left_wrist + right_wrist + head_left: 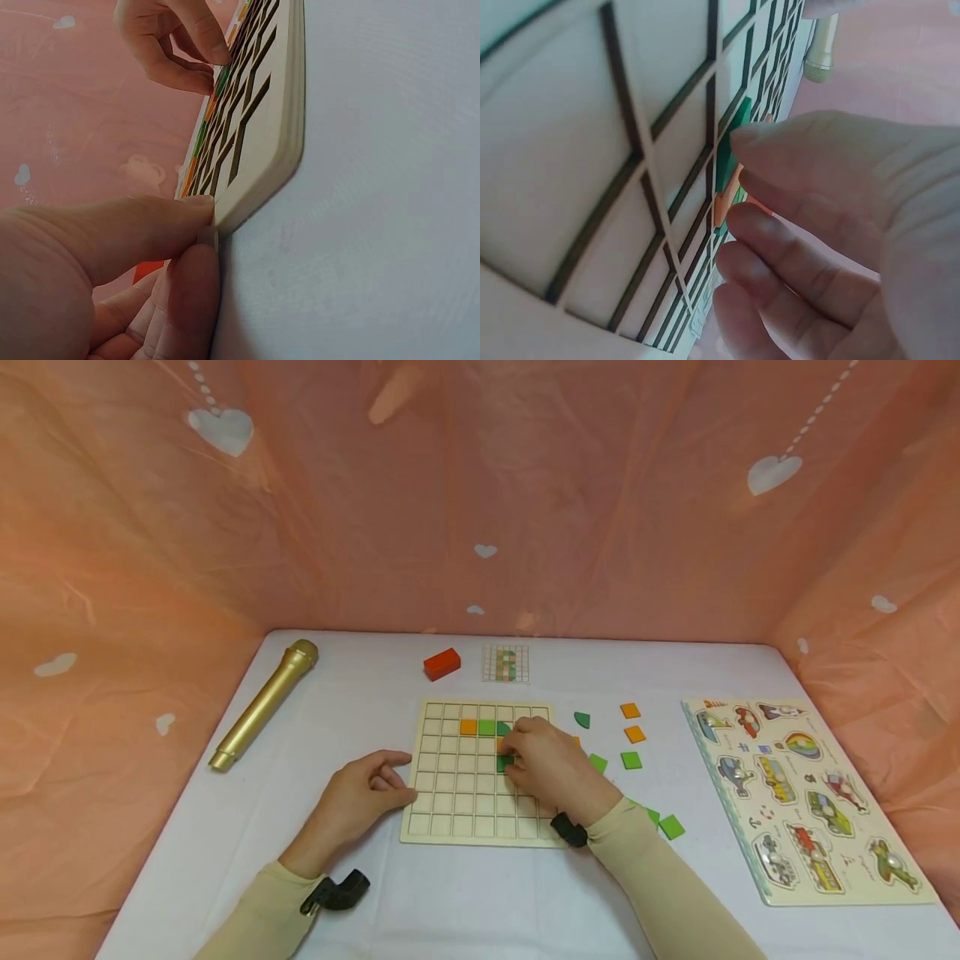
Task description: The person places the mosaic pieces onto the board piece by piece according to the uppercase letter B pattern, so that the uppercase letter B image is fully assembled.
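Note:
The pale wooden grid board (457,824) lies in front of me. At its left edge my left hand (351,802) rests with thumb and index fingertips against the side, as the left wrist view also shows. My right hand (561,775) reaches over the board's right half. Its thumb and index finger pinch at a dark green tile (730,154) in a cell; the fingers partly cover that tile. An orange tile (468,727), a light green tile (487,727) and another dark green tile (503,727) sit in an upper row. Beside the fingertips, one more orange tile (723,208) shows.
Right of the board lie loose orange tiles (631,711), light green tiles (672,827) and a dark green rounded piece (582,720). A pattern card (506,663) and red block (442,664) stand behind. A gold microphone (262,707) lies left, a picture puzzle (806,802) right.

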A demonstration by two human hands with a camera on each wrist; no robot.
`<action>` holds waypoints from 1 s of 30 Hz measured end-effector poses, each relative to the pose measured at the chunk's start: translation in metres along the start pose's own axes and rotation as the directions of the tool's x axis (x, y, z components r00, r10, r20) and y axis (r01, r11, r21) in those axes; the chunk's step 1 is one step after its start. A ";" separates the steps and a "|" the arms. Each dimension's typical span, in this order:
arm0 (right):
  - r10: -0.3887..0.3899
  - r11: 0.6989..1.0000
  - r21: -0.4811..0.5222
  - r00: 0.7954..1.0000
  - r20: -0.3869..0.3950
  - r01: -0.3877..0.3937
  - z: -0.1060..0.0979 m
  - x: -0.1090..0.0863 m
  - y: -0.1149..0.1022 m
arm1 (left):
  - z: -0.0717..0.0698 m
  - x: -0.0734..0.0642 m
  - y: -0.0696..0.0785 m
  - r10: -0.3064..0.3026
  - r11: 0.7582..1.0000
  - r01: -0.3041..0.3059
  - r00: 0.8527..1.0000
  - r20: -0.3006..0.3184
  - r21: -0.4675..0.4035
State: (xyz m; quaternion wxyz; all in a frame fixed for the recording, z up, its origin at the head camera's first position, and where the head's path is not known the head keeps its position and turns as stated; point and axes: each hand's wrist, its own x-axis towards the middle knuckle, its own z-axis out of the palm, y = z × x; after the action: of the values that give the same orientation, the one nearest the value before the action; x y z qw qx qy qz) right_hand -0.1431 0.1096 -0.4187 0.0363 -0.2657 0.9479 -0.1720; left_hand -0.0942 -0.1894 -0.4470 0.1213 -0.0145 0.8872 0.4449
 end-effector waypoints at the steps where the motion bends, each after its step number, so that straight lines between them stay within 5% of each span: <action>1: 0.007 1.000 0.004 1.000 0.000 -0.007 0.000 0.000 0.000 | 0.000 0.000 0.000 0.000 1.000 0.000 1.000 0.001 0.001; 30: 0.019 1.000 -0.005 1.000 -0.002 -0.019 -0.001 0.000 0.000 | 0.000 0.000 0.000 -0.006 1.000 0.006 1.000 0.001 0.016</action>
State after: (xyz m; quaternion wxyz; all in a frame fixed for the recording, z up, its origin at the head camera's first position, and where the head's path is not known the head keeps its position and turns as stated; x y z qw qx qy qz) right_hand -0.1434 0.1095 -0.4177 0.0365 -0.2566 0.9508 -0.1696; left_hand -0.0944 -0.1892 -0.4468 0.1235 -0.0160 0.8906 0.4373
